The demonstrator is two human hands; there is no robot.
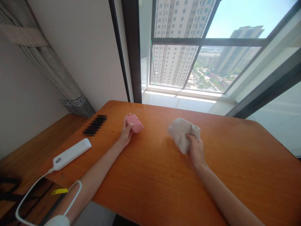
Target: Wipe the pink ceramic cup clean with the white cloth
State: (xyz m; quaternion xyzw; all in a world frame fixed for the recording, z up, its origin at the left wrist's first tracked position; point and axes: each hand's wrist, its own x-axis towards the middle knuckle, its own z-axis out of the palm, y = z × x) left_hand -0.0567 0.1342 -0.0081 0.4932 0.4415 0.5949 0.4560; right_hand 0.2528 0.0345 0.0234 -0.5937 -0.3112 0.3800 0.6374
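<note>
My left hand (126, 133) is closed around a small pink box-shaped object (134, 123), held just above the orange wooden table (152, 175) near its far left part. My right hand (196, 148) grips a crumpled beige cloth (182, 132) that rests on the tabletop, right of centre. The two hands are about a forearm's length apart.
A white power strip (71, 153) with a white cable (28, 194) lies at the table's left edge. A pixelated dark patch (94, 125) sits beyond it. A lower wooden surface (28, 153) lies to the left, a big window (199, 56) stands behind the table, and a bound curtain (47, 62) hangs at left.
</note>
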